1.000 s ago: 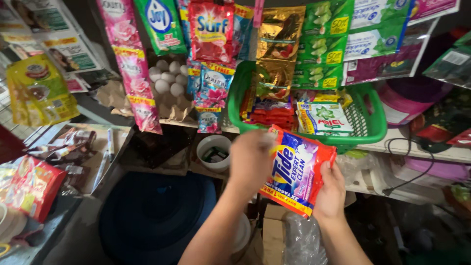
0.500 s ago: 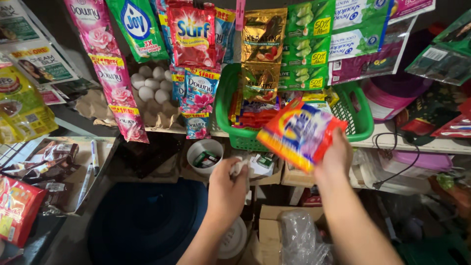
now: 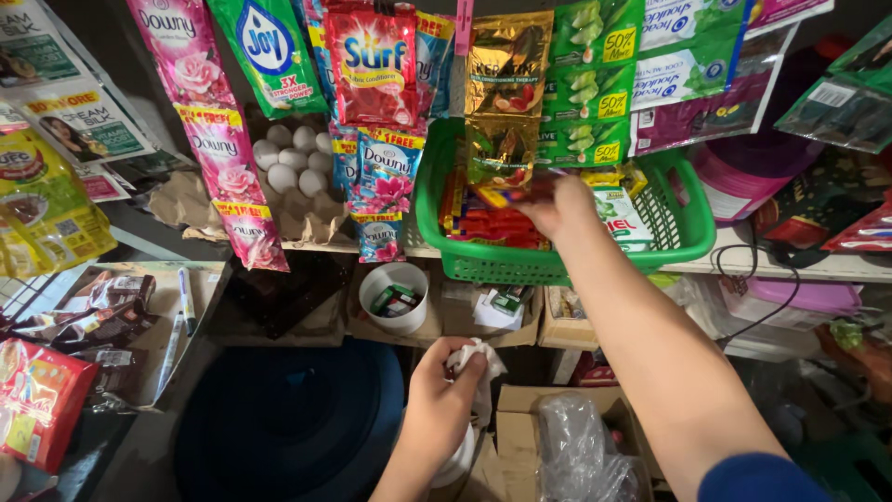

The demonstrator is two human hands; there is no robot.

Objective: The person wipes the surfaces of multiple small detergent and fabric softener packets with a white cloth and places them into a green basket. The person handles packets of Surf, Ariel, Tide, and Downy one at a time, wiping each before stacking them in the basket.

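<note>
My right hand (image 3: 560,206) reaches into the green plastic basket (image 3: 557,270) on the shelf. Its fingers are closed on an orange and purple detergent packet (image 3: 514,193), of which only an edge shows past the fingers. The packet lies over a stack of red packets (image 3: 491,226), next to a green and white packet (image 3: 621,214). My left hand (image 3: 444,390) is lower down, below the shelf, closed around a crumpled white cloth or paper (image 3: 478,357).
Strips of sachets (image 3: 372,65) hang across the top, in front of an egg tray (image 3: 290,153). Under the shelf are a white cup (image 3: 394,294), a cardboard box holding a plastic bag (image 3: 571,446) and a big dark blue round lid (image 3: 279,418). A black cable (image 3: 757,321) dangles at right.
My right hand has carried the detergent packet up and into the green basket. My left hand has let go of the packet and dropped lower, holding the white wad.
</note>
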